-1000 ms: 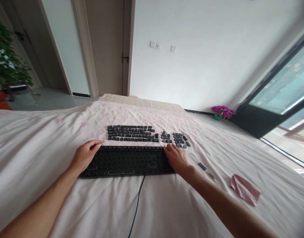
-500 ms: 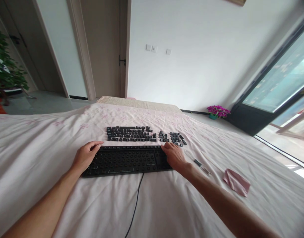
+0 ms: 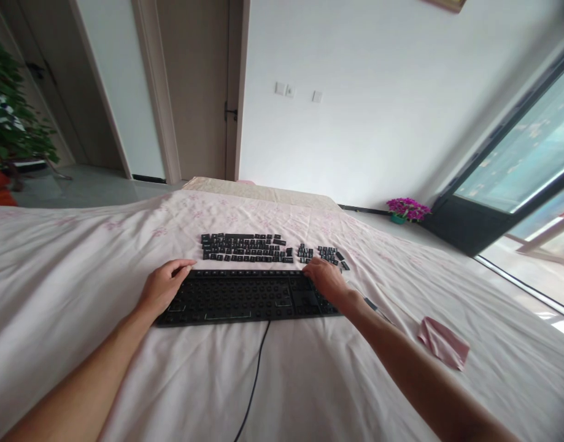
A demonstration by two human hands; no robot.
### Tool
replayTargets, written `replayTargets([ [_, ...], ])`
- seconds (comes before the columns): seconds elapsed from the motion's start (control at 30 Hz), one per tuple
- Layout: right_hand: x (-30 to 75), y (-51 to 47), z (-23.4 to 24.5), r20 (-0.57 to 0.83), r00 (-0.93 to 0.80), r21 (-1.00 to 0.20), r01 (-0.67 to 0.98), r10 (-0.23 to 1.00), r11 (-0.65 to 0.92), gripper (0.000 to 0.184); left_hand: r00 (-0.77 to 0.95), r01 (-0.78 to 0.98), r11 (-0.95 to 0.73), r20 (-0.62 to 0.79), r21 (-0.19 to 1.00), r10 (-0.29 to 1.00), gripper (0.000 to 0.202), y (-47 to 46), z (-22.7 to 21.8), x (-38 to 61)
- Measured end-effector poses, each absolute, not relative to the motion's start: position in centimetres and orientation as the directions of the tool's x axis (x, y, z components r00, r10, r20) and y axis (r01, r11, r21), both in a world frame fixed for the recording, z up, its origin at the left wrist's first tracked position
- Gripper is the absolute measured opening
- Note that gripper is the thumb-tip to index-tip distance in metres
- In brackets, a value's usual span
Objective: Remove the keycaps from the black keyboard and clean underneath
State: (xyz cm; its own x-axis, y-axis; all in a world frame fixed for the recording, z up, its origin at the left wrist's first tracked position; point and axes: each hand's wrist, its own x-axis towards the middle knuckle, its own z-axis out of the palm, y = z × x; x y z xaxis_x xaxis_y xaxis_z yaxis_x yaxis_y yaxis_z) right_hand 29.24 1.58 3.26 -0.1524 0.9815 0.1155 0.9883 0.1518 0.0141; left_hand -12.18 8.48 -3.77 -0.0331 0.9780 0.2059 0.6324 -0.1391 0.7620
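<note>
A black keyboard [image 3: 245, 299] lies on the cloth with most of its keycaps off and a row of caps along its far edge. My left hand [image 3: 164, 286] grips its left end, fingers along the far corner. My right hand [image 3: 326, 279] bends over the far edge on the right side, fingertips pressed together at the top row; whatever is between them is hidden. Loose black keycaps [image 3: 245, 250] lie in rows just beyond the keyboard. Smaller groups of keycaps [image 3: 328, 253] sit beyond my right hand.
A wire tool with a dark handle [image 3: 370, 304] lies partly behind my right forearm. Farther right is a folded pink cloth [image 3: 444, 344]. The keyboard's cable [image 3: 256, 380] runs toward me over the pale bedsheet-like cloth [image 3: 194, 387].
My right hand has shifted slightly right along the keyboard's far edge, and its forearm now covers more of the wire tool. My left hand stays at the left end. The view has shifted slightly.
</note>
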Motion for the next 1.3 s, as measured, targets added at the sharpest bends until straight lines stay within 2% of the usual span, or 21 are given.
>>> replayTargets([
  [0.3,28.4,0.3,2.5,0.114,-0.224,0.226,0.955,0.968,0.194,0.024,-0.041,0.635,-0.136,0.209,0.760,0.977,0.034,8.4,-3.5,-12.0],
  [0.6,28.1,0.0,2.1,0.108,-0.161,0.220,0.966,0.981,0.135,0.023,-0.039,0.640,-0.152,0.230,0.753,0.972,0.034,8.6,-3.8,-12.1],
  [0.83,26.5,-0.9,2.7,0.076,-0.142,0.255,0.960,0.987,0.118,0.028,-0.042,0.637,-0.147,0.224,0.756,0.974,0.033,8.5,-3.9,-12.1],
  [0.97,26.3,-1.2,2.4,0.105,-0.163,0.273,0.953,0.981,0.129,0.033,-0.045,0.641,-0.150,0.232,0.753,0.972,0.033,8.6,-4.0,-12.1],
  [1.07,27.1,-1.2,2.3,0.123,-0.175,0.235,0.961,0.977,0.142,0.033,-0.042,0.641,-0.150,0.229,0.753,0.972,0.034,8.5,-3.9,-12.1],
  [1.17,28.1,-0.6,2.7,0.105,-0.142,0.113,0.985,0.984,0.130,0.025,-0.038,0.645,-0.149,0.227,0.750,0.973,0.035,8.4,-3.7,-12.1],
  [1.3,28.9,0.8,3.3,0.095,-0.120,0.004,0.993,0.988,0.120,0.025,-0.031,0.646,-0.154,0.228,0.747,0.973,0.035,8.3,-3.6,-12.1],
])
